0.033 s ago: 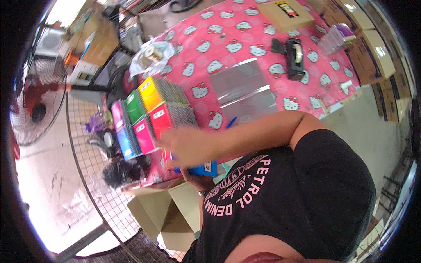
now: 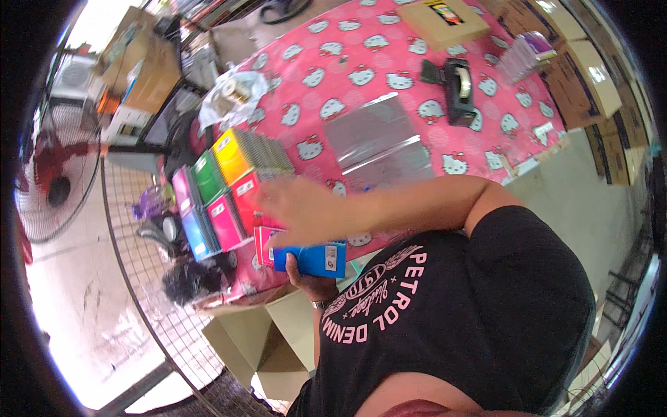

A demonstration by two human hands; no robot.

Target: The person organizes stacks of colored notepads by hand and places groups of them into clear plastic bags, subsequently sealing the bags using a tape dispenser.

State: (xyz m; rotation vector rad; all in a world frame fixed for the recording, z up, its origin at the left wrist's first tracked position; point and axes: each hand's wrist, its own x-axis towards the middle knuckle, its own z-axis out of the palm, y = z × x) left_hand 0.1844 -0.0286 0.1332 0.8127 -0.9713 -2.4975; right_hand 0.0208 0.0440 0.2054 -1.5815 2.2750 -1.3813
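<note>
My left hand (image 2: 309, 281) is closed round small notebooks, its thumb over the blue notebook (image 2: 316, 260) on top. Red and pink covers (image 2: 261, 243) show at that notebook's left edge. My right hand (image 2: 299, 208), smeared by motion, reaches across above the blue notebook's upper left part. Its fingers are too blurred to tell whether they grip anything. Just left of it, upright rows of spiral notebooks stand on the table: red (image 2: 246, 198), yellow (image 2: 233, 154), green (image 2: 208, 177), purple (image 2: 183, 191), light blue (image 2: 199, 233) and pink (image 2: 224, 221).
Clear plastic sleeves (image 2: 379, 128) lie on the pink patterned tablecloth (image 2: 306, 115). Beyond are a black tape dispenser (image 2: 460, 94) and a cardboard box (image 2: 445, 24). An open carton (image 2: 257, 333) stands below the near edge. At the left are a wire grid and a fan (image 2: 59, 187).
My right hand has shifted slightly off the notebooks in my left hand, so more of the blue cover and the pink-red edges shows. The whole view has shifted a little.
</note>
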